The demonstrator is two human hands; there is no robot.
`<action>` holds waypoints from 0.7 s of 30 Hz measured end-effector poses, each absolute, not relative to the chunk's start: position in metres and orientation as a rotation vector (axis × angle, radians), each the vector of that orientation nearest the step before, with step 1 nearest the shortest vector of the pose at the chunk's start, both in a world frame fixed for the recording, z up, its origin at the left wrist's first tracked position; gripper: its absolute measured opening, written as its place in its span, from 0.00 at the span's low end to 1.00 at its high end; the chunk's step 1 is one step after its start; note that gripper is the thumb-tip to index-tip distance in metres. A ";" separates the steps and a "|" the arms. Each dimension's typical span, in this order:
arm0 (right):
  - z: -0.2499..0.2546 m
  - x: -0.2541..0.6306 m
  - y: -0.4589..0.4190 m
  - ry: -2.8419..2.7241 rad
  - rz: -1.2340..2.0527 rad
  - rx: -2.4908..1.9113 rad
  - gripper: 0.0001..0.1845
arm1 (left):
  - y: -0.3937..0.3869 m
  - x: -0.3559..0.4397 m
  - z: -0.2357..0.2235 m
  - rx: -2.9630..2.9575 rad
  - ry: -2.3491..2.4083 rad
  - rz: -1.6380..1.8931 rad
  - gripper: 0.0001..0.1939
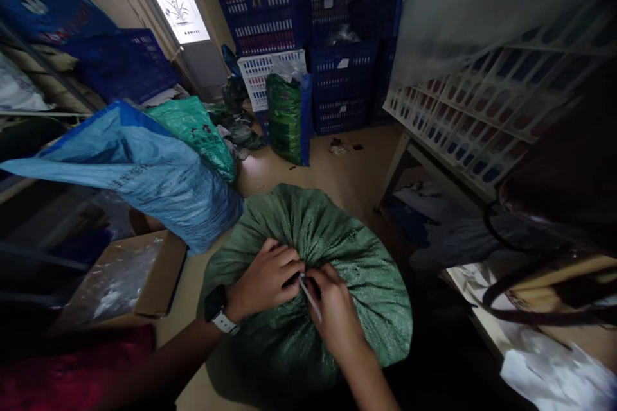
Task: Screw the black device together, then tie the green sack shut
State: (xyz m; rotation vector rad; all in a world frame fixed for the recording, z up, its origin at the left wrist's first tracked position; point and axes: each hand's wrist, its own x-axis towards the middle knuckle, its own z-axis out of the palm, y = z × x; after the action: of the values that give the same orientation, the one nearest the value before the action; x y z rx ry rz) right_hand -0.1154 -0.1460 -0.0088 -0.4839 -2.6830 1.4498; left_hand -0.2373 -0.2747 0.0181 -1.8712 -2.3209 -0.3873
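A full green woven sack (pixel 376 295) stands in front of me, its top drawn into pleats that meet at the centre. Over that centre, my left hand (pixel 272 273), with a dark watch (pixel 215 303) on its wrist, has its fingers curled in a pinch at the upper end of a thin white tie strip (pixel 311 298). My right hand (pixel 335 305) is closed on the same strip from the other side, close to the left fingertips. The strip's loose end points down toward me. The fingers partly hide the sack's gathered mouth.
A blue sack (pixel 168 186) and a teal sack (pixel 197 131) lean at the left, above an open cardboard box (pixel 154 276). Farther back stand a green filled bag (pixel 286 119) and stacked blue crates (pixel 342 77). At right, a white crate (pixel 453 122) rests on a stand.
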 end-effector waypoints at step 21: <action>-0.008 -0.118 -0.175 -2.965 1.024 -0.587 0.23 | -0.290 -0.245 0.005 -1.982 -2.410 -0.247 0.06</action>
State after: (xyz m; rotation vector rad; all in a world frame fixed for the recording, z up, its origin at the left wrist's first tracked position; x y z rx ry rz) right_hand -0.1184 -0.1753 -0.0080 -0.5869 -2.9649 1.0242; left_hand -0.2448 -0.2905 0.0048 -1.9819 -2.4103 -0.2473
